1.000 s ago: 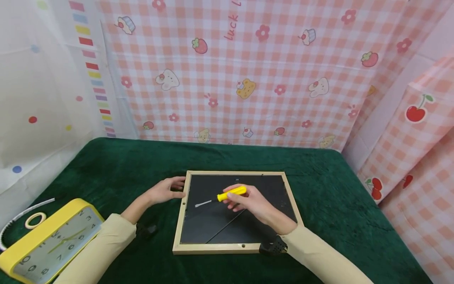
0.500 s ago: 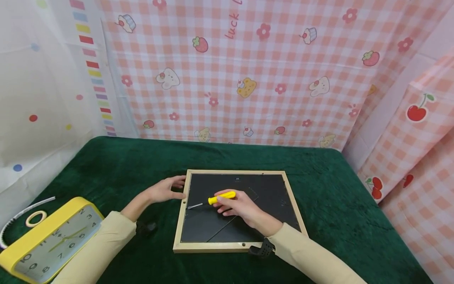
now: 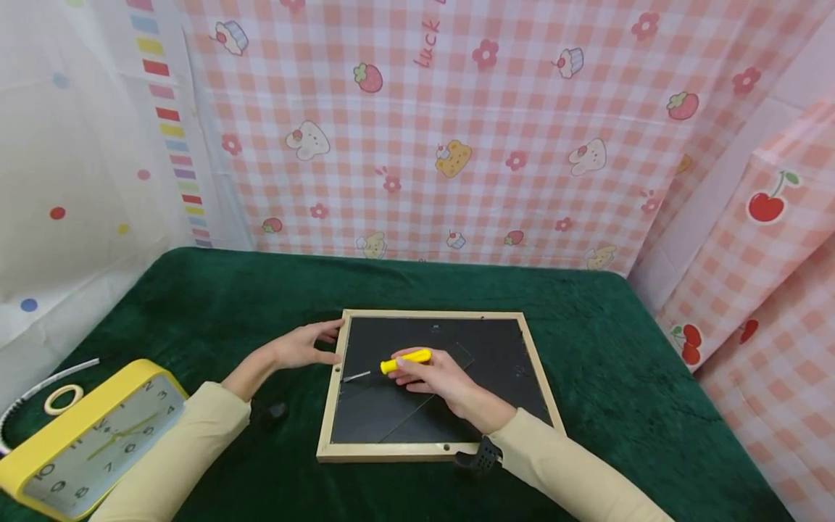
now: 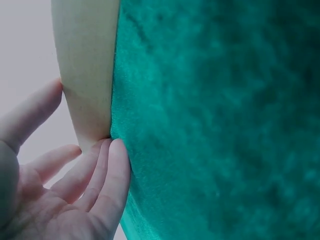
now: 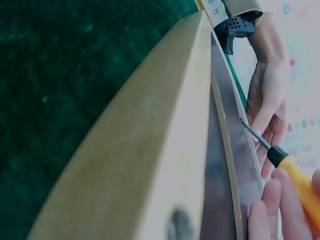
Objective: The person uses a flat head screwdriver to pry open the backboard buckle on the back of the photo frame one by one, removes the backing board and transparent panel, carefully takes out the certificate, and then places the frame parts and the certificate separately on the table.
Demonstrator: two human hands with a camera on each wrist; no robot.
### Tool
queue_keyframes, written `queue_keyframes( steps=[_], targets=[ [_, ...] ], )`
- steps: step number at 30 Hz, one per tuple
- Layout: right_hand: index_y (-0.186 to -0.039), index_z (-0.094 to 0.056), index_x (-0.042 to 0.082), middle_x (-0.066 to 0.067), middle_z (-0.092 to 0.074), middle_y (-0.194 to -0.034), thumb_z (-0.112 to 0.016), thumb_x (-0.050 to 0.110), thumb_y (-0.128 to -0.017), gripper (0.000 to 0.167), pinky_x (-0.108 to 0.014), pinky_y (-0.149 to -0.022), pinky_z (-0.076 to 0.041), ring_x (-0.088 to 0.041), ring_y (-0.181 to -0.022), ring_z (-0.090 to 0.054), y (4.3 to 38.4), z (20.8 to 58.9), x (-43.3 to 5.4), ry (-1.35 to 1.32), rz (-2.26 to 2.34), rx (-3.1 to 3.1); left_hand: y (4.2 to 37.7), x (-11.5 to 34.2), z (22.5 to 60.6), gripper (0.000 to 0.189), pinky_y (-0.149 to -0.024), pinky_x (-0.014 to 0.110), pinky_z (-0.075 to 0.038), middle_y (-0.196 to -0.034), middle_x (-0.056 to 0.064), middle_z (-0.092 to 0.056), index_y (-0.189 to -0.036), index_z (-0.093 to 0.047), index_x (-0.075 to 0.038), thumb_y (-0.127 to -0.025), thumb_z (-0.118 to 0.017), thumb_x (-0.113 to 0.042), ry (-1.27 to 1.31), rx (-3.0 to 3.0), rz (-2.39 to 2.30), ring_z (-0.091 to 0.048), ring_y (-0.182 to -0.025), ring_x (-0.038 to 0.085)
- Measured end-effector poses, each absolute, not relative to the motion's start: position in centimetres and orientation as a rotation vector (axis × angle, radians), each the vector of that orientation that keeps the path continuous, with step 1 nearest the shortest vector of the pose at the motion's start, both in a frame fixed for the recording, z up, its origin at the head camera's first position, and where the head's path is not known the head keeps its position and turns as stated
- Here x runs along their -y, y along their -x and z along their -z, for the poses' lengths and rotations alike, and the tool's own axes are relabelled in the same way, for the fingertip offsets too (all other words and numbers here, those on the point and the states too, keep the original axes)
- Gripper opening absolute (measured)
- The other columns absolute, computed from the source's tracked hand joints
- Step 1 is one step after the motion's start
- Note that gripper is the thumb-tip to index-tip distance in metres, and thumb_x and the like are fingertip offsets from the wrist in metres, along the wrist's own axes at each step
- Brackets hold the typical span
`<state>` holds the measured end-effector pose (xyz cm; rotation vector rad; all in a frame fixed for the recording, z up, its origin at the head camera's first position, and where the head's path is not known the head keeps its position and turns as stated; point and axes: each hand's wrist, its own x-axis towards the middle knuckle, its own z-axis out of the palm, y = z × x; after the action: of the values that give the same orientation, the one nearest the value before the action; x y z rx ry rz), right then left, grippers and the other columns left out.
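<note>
A wooden picture frame (image 3: 331,413) lies on the green cloth, its black backing board (image 3: 489,406) facing up. My right hand (image 3: 438,378) holds a yellow-handled screwdriver (image 3: 409,359) over the board, pointing left. In both the head and right wrist views, the blade's tip is right at the inner edge of the frame's left side. My left hand (image 3: 296,348) rests against the outside of that same side. In the left wrist view, the thumb and the nearly straight fingers of that hand (image 4: 75,200) touch the wooden edge.
A yellow clock (image 3: 98,435) lies at the left, beside my left sleeve. Behind it are a pale ring (image 3: 64,399) and a white-and-black cord (image 3: 39,391). Patterned curtains (image 3: 417,130) stand beyond the green-covered table (image 3: 587,348).
My right hand has moved left and slightly down with the screwdriver, bringing its tip from above the board to the frame's left inner edge. The left hand has stayed in place.
</note>
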<state>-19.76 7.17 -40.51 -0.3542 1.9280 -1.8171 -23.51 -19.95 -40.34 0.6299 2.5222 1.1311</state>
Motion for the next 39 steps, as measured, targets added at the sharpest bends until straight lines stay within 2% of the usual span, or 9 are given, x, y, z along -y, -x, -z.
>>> queue_keyframes(
  steps=[7,11,20,30,39],
  targets=[
    [-0.113,-0.057,0.002,-0.009,-0.064,-0.093,-0.061,0.031,-0.084,0.041,-0.030,-0.073,-0.047,-0.020,-0.082,-0.060,19.1,40.8,-6.6,0.312,1.821,-2.027,23.4,19.9,40.5,0.074,-0.086,0.047,-0.036,-0.126,0.025,-0.037,-0.136,-0.020,0.008,-0.082,-0.063,-0.018,-0.631,-2.512,-1.142,-0.038,-0.112,0.037],
    [-0.114,-0.056,-0.001,-0.011,-0.064,-0.092,-0.060,0.027,-0.084,0.041,-0.029,-0.070,-0.048,-0.020,-0.078,-0.061,18.9,41.0,-6.5,0.318,1.862,-2.008,23.4,20.1,40.4,0.078,-0.086,0.046,-0.036,-0.129,0.024,-0.032,-0.137,-0.018,0.005,-0.082,-0.064,-0.022,-0.616,-2.485,-1.129,-0.036,-0.113,0.037],
    [-0.116,-0.050,-0.009,-0.018,-0.062,-0.097,-0.056,0.016,-0.088,0.038,-0.033,-0.077,-0.046,-0.027,-0.087,-0.060,18.2,39.3,-6.7,0.336,1.900,-1.926,23.7,21.0,40.4,0.092,-0.092,0.046,-0.030,-0.135,0.019,-0.019,-0.142,-0.005,-0.005,-0.078,-0.069,-0.024,-0.596,-2.317,-1.127,-0.023,-0.121,0.034],
    [-0.117,-0.049,-0.009,-0.018,-0.061,-0.098,-0.055,0.017,-0.088,0.039,-0.033,-0.079,-0.045,-0.027,-0.088,-0.060,17.7,38.5,-6.6,0.325,1.894,-1.926,23.2,21.0,39.8,0.098,-0.094,0.047,-0.027,-0.137,0.019,-0.017,-0.141,-0.003,-0.004,-0.074,-0.072,-0.024,-0.592,-2.309,-1.056,-0.021,-0.123,0.033],
    [-0.114,-0.051,-0.009,-0.018,-0.062,-0.096,-0.055,0.016,-0.088,0.036,-0.034,-0.079,-0.045,-0.028,-0.086,-0.061,17.7,38.2,-6.2,0.341,1.904,-1.976,23.4,20.9,40.0,0.098,-0.093,0.045,-0.029,-0.135,0.019,-0.020,-0.141,-0.004,-0.003,-0.074,-0.072,-0.026,-0.608,-2.339,-1.022,-0.023,-0.122,0.032]
  ],
)
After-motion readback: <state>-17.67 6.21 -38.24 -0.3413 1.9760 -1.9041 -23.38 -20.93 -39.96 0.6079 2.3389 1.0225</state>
